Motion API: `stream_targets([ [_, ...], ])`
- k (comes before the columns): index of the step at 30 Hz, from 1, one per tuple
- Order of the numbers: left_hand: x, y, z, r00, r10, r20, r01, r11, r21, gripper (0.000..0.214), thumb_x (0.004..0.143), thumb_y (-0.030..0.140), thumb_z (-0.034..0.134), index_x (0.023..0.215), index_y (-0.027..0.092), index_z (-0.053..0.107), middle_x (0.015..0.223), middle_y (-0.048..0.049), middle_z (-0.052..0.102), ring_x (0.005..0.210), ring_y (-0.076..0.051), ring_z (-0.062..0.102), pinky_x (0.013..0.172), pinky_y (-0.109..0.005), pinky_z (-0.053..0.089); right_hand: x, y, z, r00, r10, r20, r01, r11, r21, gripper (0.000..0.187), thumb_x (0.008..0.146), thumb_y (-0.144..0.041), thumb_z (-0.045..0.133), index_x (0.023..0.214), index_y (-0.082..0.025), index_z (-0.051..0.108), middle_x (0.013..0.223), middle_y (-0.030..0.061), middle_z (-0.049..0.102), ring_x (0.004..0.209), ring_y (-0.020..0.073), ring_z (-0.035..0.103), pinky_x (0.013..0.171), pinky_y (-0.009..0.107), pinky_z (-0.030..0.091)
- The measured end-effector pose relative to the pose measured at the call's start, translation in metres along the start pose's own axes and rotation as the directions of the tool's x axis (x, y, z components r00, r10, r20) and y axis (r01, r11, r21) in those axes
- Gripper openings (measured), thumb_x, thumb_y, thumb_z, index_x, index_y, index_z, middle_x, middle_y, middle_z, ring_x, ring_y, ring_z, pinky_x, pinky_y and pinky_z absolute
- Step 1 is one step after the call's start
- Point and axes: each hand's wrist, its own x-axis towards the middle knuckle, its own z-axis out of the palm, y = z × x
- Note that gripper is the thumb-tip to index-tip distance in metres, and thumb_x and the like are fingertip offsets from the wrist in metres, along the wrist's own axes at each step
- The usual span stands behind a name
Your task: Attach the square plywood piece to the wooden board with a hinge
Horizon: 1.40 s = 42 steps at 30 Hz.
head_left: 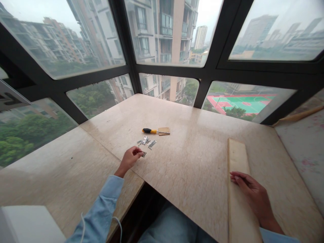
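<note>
Blue sleeves (105, 199) reach over a stone counter (192, 162) set in a corner of windows (167, 33). The left hand (131, 158) pinches a small metal plate (143, 154) by its left end, thumb against fingertips – likely so that its holes stay in view. The right hand (253, 192) is over a pale wooden board (238, 209), thumb and fingers drawn together; whether they grip something tiny or only touch the board's left edge, I cannot tell. The board lies flat, its length running away from the viewer, perhaps to keep it steady within that hand's reach. Just beyond the left hand, loose plates (152, 144) and screws (139, 141) lie grouped, probably to keep them handy. Behind them is a black-and-yellow screwdriver (150, 131), handle to the left, its shaft seeming to rest on a small wood block (164, 129). As for containers, the metal parts lie straight on the counter, in no tray. At lower left is a white object (30, 222) – whether a box, and what it might hold, I cannot tell
</note>
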Motion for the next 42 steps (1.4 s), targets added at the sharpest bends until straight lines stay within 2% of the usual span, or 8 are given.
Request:
stream_targets([
  [3,-0.012,0.014,0.003,0.997,-0.070,0.021,0.073,0.944,-0.322,0.035,0.076,0.045,0.072,0.089,0.014,0.062,0.081,-0.0079,0.071,0.070,-0.017,0.066,0.059,-0.027,0.050,0.000,0.000,0.000,1.000,0.009,-0.004,-0.009,1.000,-0.005,0.058,0.065,-0.065,0.067,0.099,-0.017,0.073,0.102,0.0108,0.075,0.094,0.0280,0.071,0.092,0.039,0.055],
  [5,-0.020,0.030,0.008,0.990,-0.131,0.059,0.141,0.796,-0.588,0.045,0.067,0.045,0.083,0.091,0.013,0.063,0.086,-0.0078,0.073,0.075,-0.017,0.068,0.063,-0.026,0.053,0.000,0.001,0.000,1.000,0.007,0.000,-0.007,1.000,-0.009,0.059,0.066,-0.065,0.067,0.099,-0.017,0.073,0.101,0.0109,0.075,0.093,0.0279,0.071,0.093,0.039,0.055],
  [9,-0.031,0.061,0.018,0.986,-0.120,0.119,0.168,0.611,-0.773,0.051,0.057,0.035,0.093,0.093,0.013,0.065,0.087,-0.0059,0.073,0.076,-0.014,0.068,0.066,-0.023,0.054,0.000,0.003,0.000,1.000,-0.014,0.012,0.014,1.000,0.006,0.057,0.067,-0.064,0.067,0.100,-0.017,0.073,0.100,0.0110,0.075,0.092,0.0267,0.072,0.090,0.037,0.056],
  [16,-0.038,0.086,0.039,0.980,-0.096,0.174,0.195,0.624,-0.757,0.054,0.056,0.034,0.094,0.098,0.010,0.070,0.087,-0.0099,0.075,0.074,-0.014,0.067,0.060,-0.020,0.049,0.002,0.006,0.002,0.999,-0.032,-0.005,0.032,0.997,0.076,0.050,0.070,-0.060,0.069,0.096,-0.018,0.074,0.098,0.0106,0.075,0.088,0.0245,0.071,0.086,0.037,0.056],
  [22,-0.043,0.105,0.073,0.946,-0.165,0.280,0.320,0.628,-0.710,0.056,0.054,0.041,0.094,0.096,0.010,0.073,0.077,-0.0069,0.073,0.063,-0.011,0.062,0.055,-0.019,0.045,0.000,-0.005,0.006,0.999,-0.023,-0.047,0.038,0.942,0.334,0.034,0.070,-0.047,0.077,0.087,-0.018,0.076,0.092,0.0091,0.075,0.081,0.0204,0.070,0.078,0.032,0.056],
  [30,-0.050,0.140,0.153,0.896,-0.045,0.443,0.366,0.639,-0.677,0.054,0.061,0.045,0.089,0.102,0.013,0.075,0.083,-0.0079,0.072,0.070,-0.013,0.062,0.059,-0.020,0.047,0.008,0.003,-0.002,0.985,0.071,-0.156,0.061,0.702,0.709,0.023,0.067,-0.032,0.082,0.084,-0.019,0.073,0.085,0.0039,0.074,0.070,0.0117,0.065,0.064,0.022,0.055],
  [36,-0.048,0.163,0.216,0.846,0.085,0.527,0.326,0.699,-0.636,0.048,0.069,0.045,0.082,0.104,0.013,0.074,0.085,-0.0084,0.070,0.070,-0.015,0.062,0.059,-0.024,0.049,0.012,0.006,-0.014,0.989,0.130,-0.076,-0.002,0.516,0.857,0.026,0.065,-0.027,0.085,0.087,-0.019,0.074,0.080,0.0021,0.073,0.067,0.0087,0.065,0.059,0.016,0.055],
  [42,-0.036,0.189,0.264,0.811,0.165,0.561,0.246,0.774,-0.584,0.041,0.073,0.036,0.074,0.105,0.009,0.073,0.083,-0.0085,0.069,0.065,-0.014,0.059,0.054,-0.024,0.047,0.012,0.001,-0.015,0.988,0.151,-0.013,-0.054,0.434,0.899,0.025,0.065,-0.022,0.086,0.087,-0.017,0.075,0.081,0.0032,0.073,0.067,0.0080,0.066,0.059,0.014,0.055],
])
